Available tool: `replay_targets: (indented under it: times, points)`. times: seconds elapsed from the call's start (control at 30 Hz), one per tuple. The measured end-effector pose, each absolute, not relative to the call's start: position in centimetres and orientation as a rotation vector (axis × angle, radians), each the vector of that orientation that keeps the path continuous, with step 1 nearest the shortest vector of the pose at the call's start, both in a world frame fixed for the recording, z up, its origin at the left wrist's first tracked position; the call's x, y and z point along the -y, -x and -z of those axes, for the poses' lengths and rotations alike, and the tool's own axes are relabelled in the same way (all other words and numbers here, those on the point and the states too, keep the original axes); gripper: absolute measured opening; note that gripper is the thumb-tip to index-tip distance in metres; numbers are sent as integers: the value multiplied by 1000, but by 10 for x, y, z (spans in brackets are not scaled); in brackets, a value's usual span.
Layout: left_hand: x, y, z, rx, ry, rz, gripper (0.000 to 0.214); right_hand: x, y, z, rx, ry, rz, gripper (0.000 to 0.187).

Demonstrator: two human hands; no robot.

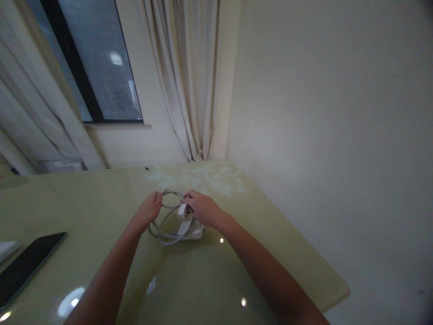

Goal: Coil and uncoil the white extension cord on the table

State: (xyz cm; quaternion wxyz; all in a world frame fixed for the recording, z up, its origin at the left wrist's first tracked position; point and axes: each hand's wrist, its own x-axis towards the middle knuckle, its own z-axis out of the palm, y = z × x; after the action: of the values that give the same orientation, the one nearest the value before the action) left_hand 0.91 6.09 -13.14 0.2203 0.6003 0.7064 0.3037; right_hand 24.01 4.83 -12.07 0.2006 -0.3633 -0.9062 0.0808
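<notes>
Grey cable (169,243), coiled, is held in the head view over a glossy table (189,284). Its left side is clamped in the fingers of the left hand (150,209); its upper right is pinched by the right hand (203,209), with a white plug (182,211) just below the fingertips. A white block (195,232) is seen on the table, partly crossed by the loops. At left, a dark flat device (32,262) is seen.

Grey cable (165,236), white plug (182,211) — greenish tabletop (203,275), pale-floral-patterned.
</notes>
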Motion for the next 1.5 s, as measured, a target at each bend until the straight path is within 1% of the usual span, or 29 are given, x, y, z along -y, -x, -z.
replay_targets:
  times: [0.07, 0.13, 0.2, 0.27, 0.37, 0.43, 0.5, 0.6, 0.7, 0.83, 1.0, 1.1, 1.17, 1.2, 1.27, 1.33, 1.4, 1.5]
  points:
    - [-62, 6, 130, -2057, -1698, -809, 32, -43, -233, 127, 2603, 967, -300, 48]
    - [-62, 20, 126, -2152, -1734, -784, 35, -39, -227, 132, 2628, 948, -384, 57]
    - [-59, 27, 117, -2207, -1794, -772, 44, -37, -224, 137, 2618, 955, -421, 63]
    - [-53, 21, 106, -2184, -1876, -770, 53, -38, -224, 139, 2618, 935, -406, 65]
    - [-33, -12, 96, -1967, -2069, -695, 57, -40, -228, 135, 2613, 955, -338, 56]
    - [-11, -40, 102, -1776, -2317, -469, 57, -39, -235, 129, 2581, 1076, -305, 46]
    - [12, -64, 118, -1808, -2458, -372, 58, -34, -244, 125, 2506, 1241, -282, 42]
    - [36, -75, 150, -1886, -2604, -339, 48, -21, -260, 128, 2407, 1375, -256, 44]
    - [35, -58, 172, -1867, -2717, -388, 45, -8, -271, 142, 2378, 1369, -281, 41]
    - [16, -15, 177, -1920, -2743, -468, 43, 5, -269, 163, 2282, 1369, -351, 37]
    - [-2, 42, 181, -2263, -2538, -486, 53, 17, -250, 183, 2244, 1279, -416, 36]
    - [-6, 42, 189, -2389, -2374, -594, 64, 19, -241, 192, 2308, 1192, -362, 36]
    - [-4, 19, 195, -2217, -2375, -718, 76, 18, -236, 199, 2356, 1138, -289, 35]
    - [-3, 1, 198, -2024, -2407, -779, 77, 16, -235, 202, 2385, 1107, -251, 35]
    - [2, -38, 202, -1534, -2430, -900, 67, 12, -231, 210, 2446, 1050, -196, 36]
    - [7, -71, 205, -1228, -2339, -992, 59, 9, -230, 217, 2500, 1055, -180, 36]
    - [11, -90, 206, -1112, -2222, -1079, 52, 6, -228, 221, 2544, 1096, -178, 35]
    - [15, -89, 203, -1128, -2093, -1156, 44, 0, -223, 221, 2613, 1041, -151, 37]
